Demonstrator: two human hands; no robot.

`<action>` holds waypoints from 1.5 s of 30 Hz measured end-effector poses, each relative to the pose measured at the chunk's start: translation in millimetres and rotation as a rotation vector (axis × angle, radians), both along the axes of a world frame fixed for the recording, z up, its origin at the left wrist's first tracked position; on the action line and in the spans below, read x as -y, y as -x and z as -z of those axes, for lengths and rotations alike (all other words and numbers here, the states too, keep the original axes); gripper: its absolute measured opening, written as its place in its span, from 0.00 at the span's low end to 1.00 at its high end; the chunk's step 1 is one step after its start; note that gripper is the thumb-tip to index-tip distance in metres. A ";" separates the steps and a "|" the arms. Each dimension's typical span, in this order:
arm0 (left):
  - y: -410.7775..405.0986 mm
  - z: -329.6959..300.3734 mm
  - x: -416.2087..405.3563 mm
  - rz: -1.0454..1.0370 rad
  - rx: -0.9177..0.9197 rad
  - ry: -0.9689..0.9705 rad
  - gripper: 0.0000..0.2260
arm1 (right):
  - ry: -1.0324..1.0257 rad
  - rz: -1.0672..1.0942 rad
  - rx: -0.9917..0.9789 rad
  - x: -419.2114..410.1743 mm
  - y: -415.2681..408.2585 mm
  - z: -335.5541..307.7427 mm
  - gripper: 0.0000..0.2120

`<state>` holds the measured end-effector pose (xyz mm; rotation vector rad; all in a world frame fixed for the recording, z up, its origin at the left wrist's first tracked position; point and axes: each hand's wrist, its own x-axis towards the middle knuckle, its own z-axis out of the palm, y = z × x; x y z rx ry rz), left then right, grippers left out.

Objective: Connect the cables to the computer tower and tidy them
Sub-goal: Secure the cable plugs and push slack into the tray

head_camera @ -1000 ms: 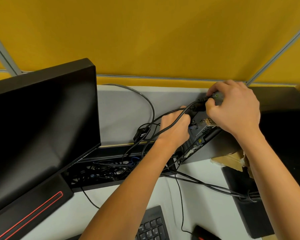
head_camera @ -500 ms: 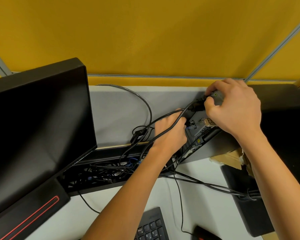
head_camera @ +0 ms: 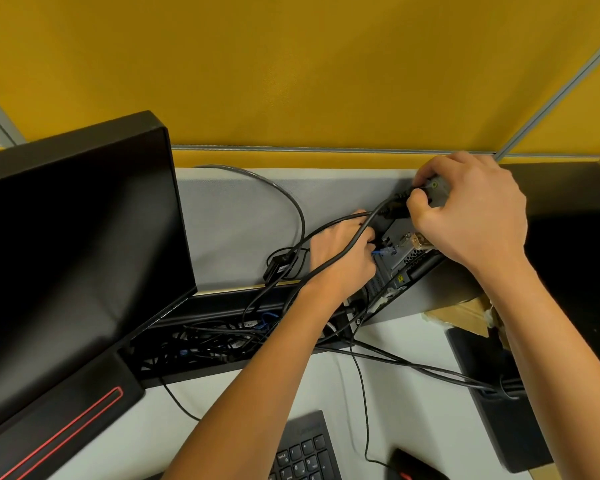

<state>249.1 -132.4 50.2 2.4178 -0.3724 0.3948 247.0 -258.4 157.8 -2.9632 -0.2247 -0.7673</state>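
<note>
your right hand [head_camera: 471,216] pinching a black plug [head_camera: 397,207] at the tower's rear panel [head_camera: 400,258], left hand [head_camera: 340,258] curled around cables [head_camera: 329,268] beside it, monitor [head_camera: 73,237] on the left, keyboard [head_camera: 305,452] down front

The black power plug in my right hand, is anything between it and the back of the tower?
Nothing visible blocks it. The right hand pinches the black power plug right at the rear panel of the computer tower. The socket itself is hidden by the fingers, so I cannot tell if it is seated.
</note>
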 end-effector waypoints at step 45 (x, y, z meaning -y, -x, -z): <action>28.9 58.5 41.9 -0.405 0.051 0.226 0.02 | -0.001 0.031 -0.021 -1.7 -0.5 -1.8 0.11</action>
